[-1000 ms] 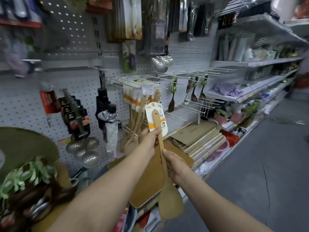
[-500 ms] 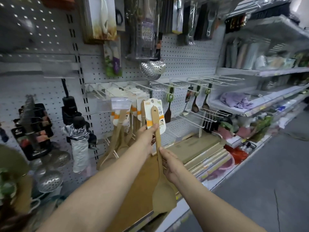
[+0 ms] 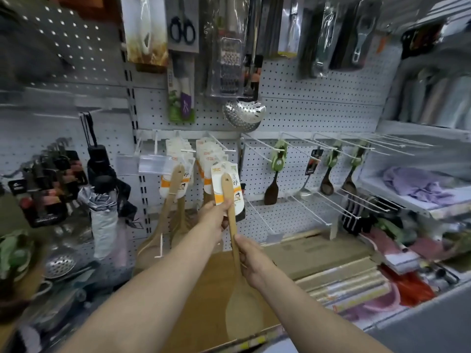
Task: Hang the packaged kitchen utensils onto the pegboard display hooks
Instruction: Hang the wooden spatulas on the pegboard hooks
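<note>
Both bare forearms reach forward toward wooden spatula (image 3: 230, 225). Left hand (image 3: 212, 217) higher, fingers pinching spatula's upper handle at label card. Right hand (image 3: 252, 261) lower, fingers curled round spatula's mid-handle, just above blade.

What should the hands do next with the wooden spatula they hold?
Probably lift the light wooden spatula with its white-and-orange card up and onto the white hook holding matching cards. The left hand pinches the card; the right hand holds the handle; the card hangs below the hook's tip.
</note>
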A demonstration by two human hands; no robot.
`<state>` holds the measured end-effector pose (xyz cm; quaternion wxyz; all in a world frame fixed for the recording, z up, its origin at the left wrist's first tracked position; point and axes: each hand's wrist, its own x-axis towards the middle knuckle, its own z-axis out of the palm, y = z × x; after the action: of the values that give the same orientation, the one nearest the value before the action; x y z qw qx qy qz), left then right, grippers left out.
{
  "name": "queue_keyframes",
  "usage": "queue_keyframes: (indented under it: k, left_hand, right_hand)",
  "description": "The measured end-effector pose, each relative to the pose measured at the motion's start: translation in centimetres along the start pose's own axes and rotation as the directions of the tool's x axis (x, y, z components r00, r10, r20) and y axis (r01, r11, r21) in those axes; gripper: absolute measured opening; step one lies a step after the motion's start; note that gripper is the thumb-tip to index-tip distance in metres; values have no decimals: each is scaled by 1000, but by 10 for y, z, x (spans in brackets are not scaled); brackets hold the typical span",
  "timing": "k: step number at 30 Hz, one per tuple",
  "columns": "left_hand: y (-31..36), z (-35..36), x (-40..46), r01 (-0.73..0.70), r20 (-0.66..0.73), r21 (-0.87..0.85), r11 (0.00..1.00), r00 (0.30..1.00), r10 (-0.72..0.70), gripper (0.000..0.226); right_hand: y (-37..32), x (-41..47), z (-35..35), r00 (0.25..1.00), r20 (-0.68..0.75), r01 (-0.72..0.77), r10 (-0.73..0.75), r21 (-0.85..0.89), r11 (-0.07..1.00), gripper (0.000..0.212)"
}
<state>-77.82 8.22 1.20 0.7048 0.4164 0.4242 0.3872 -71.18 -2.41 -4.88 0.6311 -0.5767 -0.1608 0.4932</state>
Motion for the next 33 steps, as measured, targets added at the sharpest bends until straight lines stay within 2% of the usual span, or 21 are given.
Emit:
queue_keyframes:
  k: [6,11,16,25,29,33]
  left_hand:
    - [-3,10,4,-22,-69,-15,1000,997,21,16]
    - [-1,8,16,-35,-95,35,999,995,38,24]
    - [4,7,27,-44,-111,58,997,993,50,12]
    - [11,3,47,-61,-133,89,994,988,73,21]
    - [18,-1,52,-66,-126,122,990,989,82,16]
    - [21,-7,57,-76,-150,159,984,984,100,15]
  right_hand:
    - [-5,21,-16,998,59,-17,20,-56,998,14]
    - [-8,31,-12,995,96,-31,33,-24,999,20]
    - [-10,40,-4,991,120,-59,62,-23,998,22]
    - [-12,65,5,980,179,-71,88,-101,992,32]
    - [-14,70,11,971,219,-79,95,-83,993,27]
    - [-14,72,21,969,232,-57,89,-139,989,32]
